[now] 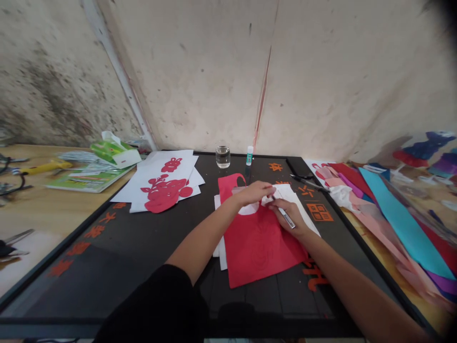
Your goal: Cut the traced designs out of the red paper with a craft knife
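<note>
My right hand is shut on a slim silver craft knife or pen, its tip pointing up toward the paper near my left hand. My left hand grips a curled piece of white paper lying over the top of a red paper sheet. That sheet has a curved cut-out at its upper edge. More white paper pokes out from under its left side. Both hands are close together above the sheet, and my fingertips hide part of the white piece.
A dark work board bears orange paper characters. On it stand a water glass and a glue stick. Red paper cut-outs lie on white sheets to the left. Coloured paper strips are piled on the right.
</note>
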Tool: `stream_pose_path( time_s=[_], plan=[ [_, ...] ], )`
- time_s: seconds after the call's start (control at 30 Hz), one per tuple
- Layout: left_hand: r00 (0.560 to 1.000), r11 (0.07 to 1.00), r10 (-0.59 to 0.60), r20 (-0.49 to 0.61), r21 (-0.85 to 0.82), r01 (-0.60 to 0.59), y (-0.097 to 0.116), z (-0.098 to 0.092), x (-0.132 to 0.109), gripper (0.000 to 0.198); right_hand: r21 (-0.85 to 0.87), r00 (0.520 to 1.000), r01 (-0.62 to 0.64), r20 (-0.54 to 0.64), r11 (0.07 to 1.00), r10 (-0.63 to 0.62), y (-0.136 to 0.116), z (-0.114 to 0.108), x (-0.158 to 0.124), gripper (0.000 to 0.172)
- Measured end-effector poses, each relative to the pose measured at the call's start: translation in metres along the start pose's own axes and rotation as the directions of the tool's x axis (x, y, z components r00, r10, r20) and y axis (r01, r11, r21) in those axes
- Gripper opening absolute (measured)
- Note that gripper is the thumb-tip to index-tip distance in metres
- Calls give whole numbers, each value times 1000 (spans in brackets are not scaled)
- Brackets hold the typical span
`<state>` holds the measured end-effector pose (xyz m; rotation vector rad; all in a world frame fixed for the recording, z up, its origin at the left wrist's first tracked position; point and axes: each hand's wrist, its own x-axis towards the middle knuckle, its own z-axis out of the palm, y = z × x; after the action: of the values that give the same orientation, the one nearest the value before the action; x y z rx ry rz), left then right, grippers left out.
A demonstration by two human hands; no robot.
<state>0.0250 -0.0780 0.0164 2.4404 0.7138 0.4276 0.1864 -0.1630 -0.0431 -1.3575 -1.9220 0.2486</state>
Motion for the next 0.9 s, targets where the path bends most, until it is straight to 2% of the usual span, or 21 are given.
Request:
stream_pose_path(
  time_s=[0.1,0.17,0.23,0.33,0.4,0.47,0.57,0.7,0.8,0.9],
  plan=[
    [992,998,-53,-111,-36,50,-4,-16,-3,48,-26,1000,13,-5,1000,-13,2,1,-1,26],
    [987,997,-68,-144,-29,65,-7,-32,-10,45,-47,1000,12,-20,999,-13,4,-4,0,23],
    [987,997,-79,-141,4,80,-11,-50,-22,42,-76,998,7,-60,997,-11,5,-15,2,29],
    [996,992,-81,-35,90,84,-18,-72,-49,30,-127,990,7,-136,992,-25,-1,-36,9,38],
    [993,986,-83,87,154,69,-22,-79,-72,34,-161,988,35,-140,986,-58,-14,-46,13,33],
    [976,974,-106,192,218,63,-26,-79,-94,41,-189,991,78,-90,979,-96,-33,-45,14,30],
    [953,949,-156,260,306,72,-31,-69,-120,43,-173,991,130,32,976,-126,-66,-24,9,27],
    [950,924,-191,246,371,89,-34,-56,-136,40,-153,972,169,190,974,-138,-100,23,2,25],
    [949,909,-238,206,391,143,-35,-54,-143,33,-176,959,170,255,970,-122,-115,54,3,36],
    [943,881,-304,135,417,224,-34,-52,-151,29,-233,960,153,265,960,-89,-125,73,9,49]
  ],
)
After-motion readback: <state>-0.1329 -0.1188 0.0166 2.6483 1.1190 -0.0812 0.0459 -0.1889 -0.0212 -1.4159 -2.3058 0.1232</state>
